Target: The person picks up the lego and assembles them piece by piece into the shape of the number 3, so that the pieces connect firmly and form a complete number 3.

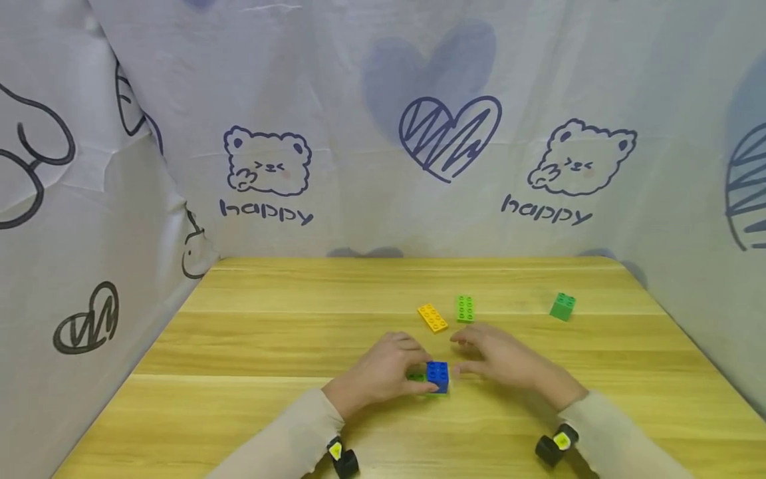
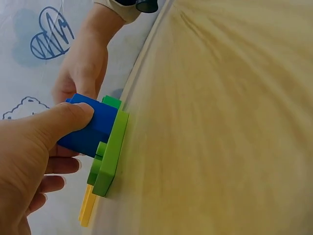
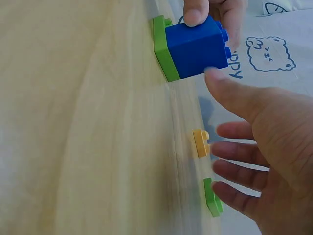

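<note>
A blue building brick sits on one end of a flat light green brick, whose bare studs show beside it. My left hand pinches the blue brick, its thumb across the near side in the left wrist view. To the right of the brick is my right hand, fingers spread and holding nothing. In the right wrist view its thumb comes close to the blue brick's corner; whether it touches I cannot tell.
Beyond the hands lie a flat yellow brick and another flat light green brick. A darker green brick stands farther right on the wooden table. A printed cloth hangs behind the table.
</note>
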Demonstrator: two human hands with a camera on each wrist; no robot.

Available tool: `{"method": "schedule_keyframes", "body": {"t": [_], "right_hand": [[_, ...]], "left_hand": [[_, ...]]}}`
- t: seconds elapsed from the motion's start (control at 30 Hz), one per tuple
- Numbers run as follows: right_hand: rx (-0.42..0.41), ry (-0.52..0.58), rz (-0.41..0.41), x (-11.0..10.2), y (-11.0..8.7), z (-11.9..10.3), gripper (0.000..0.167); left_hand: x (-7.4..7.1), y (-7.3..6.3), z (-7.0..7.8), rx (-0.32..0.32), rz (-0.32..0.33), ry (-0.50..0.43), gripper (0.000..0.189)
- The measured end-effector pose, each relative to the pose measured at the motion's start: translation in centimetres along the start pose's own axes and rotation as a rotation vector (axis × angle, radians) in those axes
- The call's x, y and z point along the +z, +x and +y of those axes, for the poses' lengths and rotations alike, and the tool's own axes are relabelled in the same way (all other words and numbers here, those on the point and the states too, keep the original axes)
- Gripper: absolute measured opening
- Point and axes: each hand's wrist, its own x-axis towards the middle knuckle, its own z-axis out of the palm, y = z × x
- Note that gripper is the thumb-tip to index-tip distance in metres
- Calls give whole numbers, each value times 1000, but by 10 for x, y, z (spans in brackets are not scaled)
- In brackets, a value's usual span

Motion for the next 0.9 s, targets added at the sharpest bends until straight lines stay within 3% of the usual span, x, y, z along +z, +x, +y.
{"method": "schedule_keyframes", "body": {"t": [0.33,0.9], "right_hand": [[58,-98,153,0,17,0,53],[57,-200,167,6,52,-2,54]], "left_hand": [[-4,4,-1,4,-55,34,50],[-13,11,-5,100,-103,188,53]]}}
